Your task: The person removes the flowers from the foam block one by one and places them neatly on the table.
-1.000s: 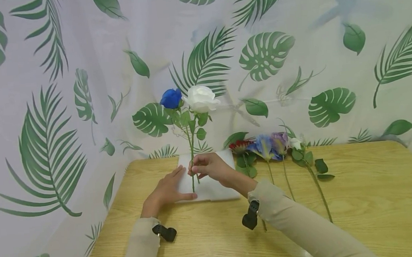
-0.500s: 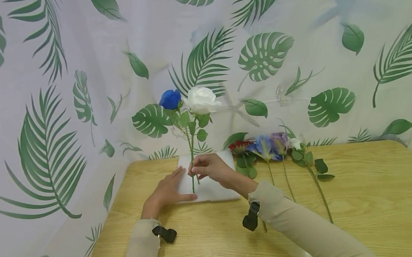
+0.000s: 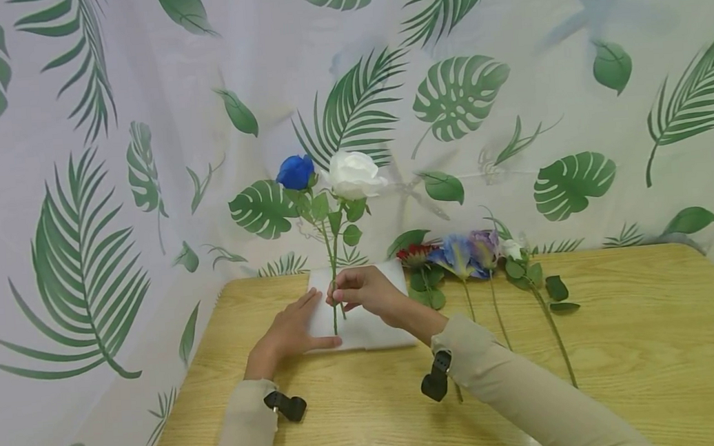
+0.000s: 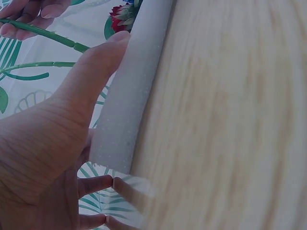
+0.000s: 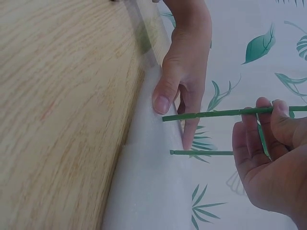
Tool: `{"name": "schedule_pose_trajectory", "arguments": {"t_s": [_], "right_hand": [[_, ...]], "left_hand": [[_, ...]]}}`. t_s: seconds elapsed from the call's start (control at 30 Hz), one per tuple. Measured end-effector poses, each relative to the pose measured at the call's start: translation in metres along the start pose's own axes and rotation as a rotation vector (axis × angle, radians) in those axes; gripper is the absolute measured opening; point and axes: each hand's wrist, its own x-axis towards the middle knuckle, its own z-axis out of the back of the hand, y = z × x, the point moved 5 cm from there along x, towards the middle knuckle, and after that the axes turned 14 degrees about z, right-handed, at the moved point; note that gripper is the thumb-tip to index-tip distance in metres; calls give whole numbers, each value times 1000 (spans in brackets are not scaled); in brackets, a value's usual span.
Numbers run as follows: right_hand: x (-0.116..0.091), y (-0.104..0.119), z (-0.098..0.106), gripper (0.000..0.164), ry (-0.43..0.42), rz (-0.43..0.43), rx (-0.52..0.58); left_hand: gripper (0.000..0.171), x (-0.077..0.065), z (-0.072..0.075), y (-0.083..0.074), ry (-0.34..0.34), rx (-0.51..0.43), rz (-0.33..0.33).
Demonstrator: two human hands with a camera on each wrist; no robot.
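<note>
A white foam block lies on the table, with a blue rose and a white rose upright over it, their stems crossing. My right hand pinches the white rose's stem low down, between thumb and fingers. That stem's lower end meets the foam close to my left thumb; whether it has gone in, I cannot tell. The blue rose's stem stands behind it in the foam. My left hand rests at the foam's left side, thumb along the front edge and fingers stretched out.
Right of the foam, several flowers lie on the wooden table: a red flower, a blue flower, a purple flower and a small white rose. A leaf-print curtain hangs behind the table.
The white rose's head has shifted slightly to the right. Both hands and the blue rose stay almost where they were.
</note>
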Motion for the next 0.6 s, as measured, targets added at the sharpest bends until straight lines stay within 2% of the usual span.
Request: {"name": "schedule_pose_trajectory", "arguments": {"t_s": [0.6], "right_hand": [[-2, 2, 2, 11, -8, 6, -2]], "left_hand": [[111, 1, 0, 0, -1, 13, 7]]}}
